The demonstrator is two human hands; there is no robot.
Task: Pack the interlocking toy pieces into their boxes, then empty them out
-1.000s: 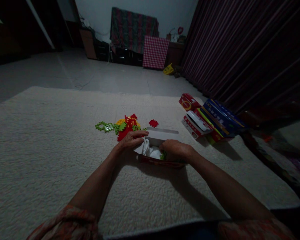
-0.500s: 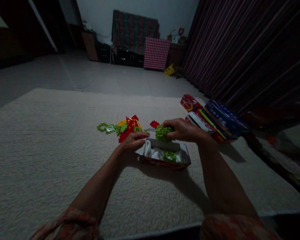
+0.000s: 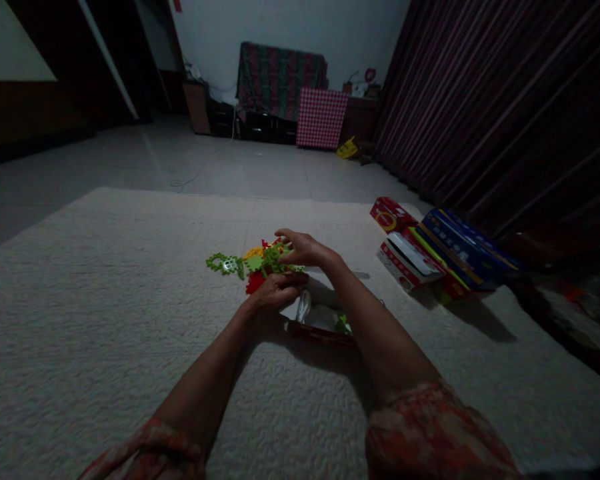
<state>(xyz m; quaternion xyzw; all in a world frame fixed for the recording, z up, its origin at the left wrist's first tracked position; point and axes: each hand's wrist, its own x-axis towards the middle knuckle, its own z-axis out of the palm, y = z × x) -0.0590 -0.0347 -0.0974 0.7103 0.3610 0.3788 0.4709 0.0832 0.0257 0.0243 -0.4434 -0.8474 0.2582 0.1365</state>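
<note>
My left hand (image 3: 277, 292) is closed on the left flap of a small open cardboard box (image 3: 325, 332). White wrapping (image 3: 305, 307) and a green toy piece (image 3: 343, 324) show inside it; my right forearm covers its right part. My right hand (image 3: 305, 249) reaches past the box with its fingers apart, over a heap of plastic gear-edged building pieces. A green cluster (image 3: 275, 259) lies just under those fingertips. Yellow pieces (image 3: 253, 253) and a red piece (image 3: 254, 283) are in the heap, and linked green pieces (image 3: 224, 263) trail off to the left.
At the right stand a red box (image 3: 393, 215), a white-and-red box (image 3: 411, 262) and large blue packaging (image 3: 463, 247). Everything rests on a pale quilted mat (image 3: 145, 320). Farther back are a tiled floor, a low cabinet with cloths (image 3: 323, 118) and a dark curtain.
My right hand has moved left and away from above the box, carrying the green cluster to the heap, and its fingers have spread. My left hand stays at the box. The view has shifted slightly.
</note>
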